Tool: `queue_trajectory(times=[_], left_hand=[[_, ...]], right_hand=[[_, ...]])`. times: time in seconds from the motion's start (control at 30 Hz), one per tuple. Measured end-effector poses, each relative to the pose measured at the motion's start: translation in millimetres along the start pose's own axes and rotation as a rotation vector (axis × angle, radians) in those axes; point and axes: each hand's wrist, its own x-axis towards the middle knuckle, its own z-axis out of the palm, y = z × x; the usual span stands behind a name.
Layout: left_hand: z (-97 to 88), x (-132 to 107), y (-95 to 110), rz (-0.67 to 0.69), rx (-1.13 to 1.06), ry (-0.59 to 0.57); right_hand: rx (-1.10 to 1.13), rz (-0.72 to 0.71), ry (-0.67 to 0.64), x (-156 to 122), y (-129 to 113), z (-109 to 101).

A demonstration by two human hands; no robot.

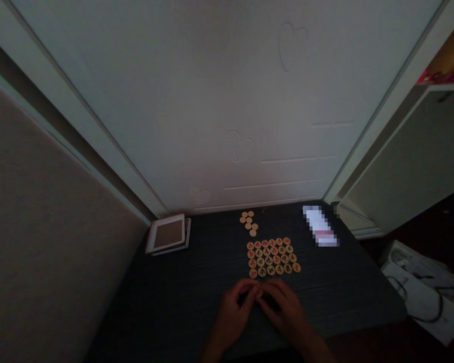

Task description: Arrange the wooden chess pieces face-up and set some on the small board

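Observation:
Both hands meet at the fingertips just in front of a grid of round wooden Chinese chess pieces (274,259), laid face up in rows with red and black characters. My left hand (235,307) is closed, thumb and fingers pinched together against the other hand. In the same way my right hand (283,305) has its fingers pressed together at the meeting point. Whatever may be between the fingertips is hidden. Behind the grid lies a loose cluster of several plain-looking wooden pieces (248,226), showing no characters.
On the dark table (181,287), a white-framed box or frame (169,234) sits at the back left. A pixelated white object (320,225) lies at the back right. A white panel with heart patterns (240,146) rises behind. A white bag (427,297) stands beyond the right edge.

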Motion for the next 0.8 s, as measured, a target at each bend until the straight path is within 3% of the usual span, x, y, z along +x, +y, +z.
queue_trajectory(times=[0.37, 0.63, 0.8], left_hand=[[-0.6, -2, 3, 0.001, -0.029, -0.016], [0.3, 2, -5, -0.015, 0.035, 0.074], [-0.1, 2, 1, -0.04, -0.006, 0.03]], right_hand=[[0.019, -0.005, 0.049, 0, 1, -2], [0.016, -0.09, -0.014, 1, 2, -2], [0.012, -0.061, 0.012, 4, -1, -3]])
